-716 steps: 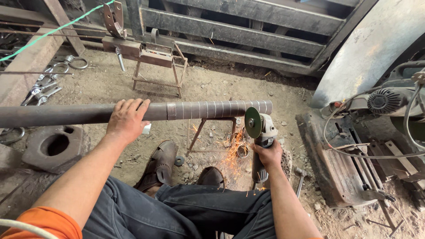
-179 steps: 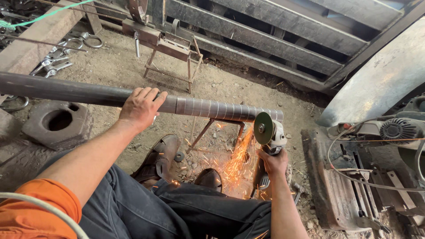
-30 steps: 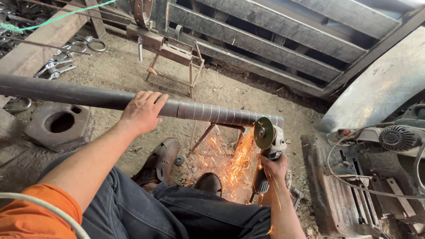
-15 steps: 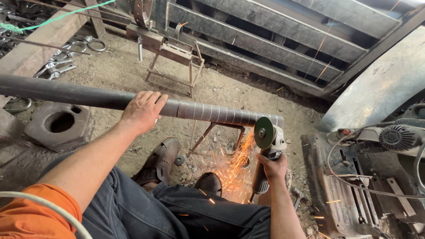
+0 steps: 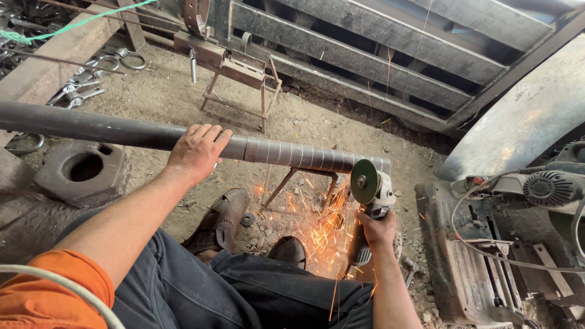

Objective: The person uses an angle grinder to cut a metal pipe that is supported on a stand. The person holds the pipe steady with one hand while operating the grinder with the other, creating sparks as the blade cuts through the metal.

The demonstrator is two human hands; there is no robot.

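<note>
Orange sparks spray down from the long dark steel pipe [image 5: 183, 137], which lies across a small metal stand [image 5: 298, 183] above the dirt floor [image 5: 341, 131]. Left hand [image 5: 198, 152] presses flat on top of the pipe, pinning it. Right hand [image 5: 378, 228] wraps tight round the grey angle grinder [image 5: 368, 189] at the pipe's ringed end. Best to keep that disc square and the pressure light. Scrap iron and a slatted wall ring the floor's far edge.

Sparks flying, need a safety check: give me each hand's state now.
Left hand: open, palm pressed on top of the pipe, fingers draped over it.
Right hand: closed around the grinder handle.
</note>
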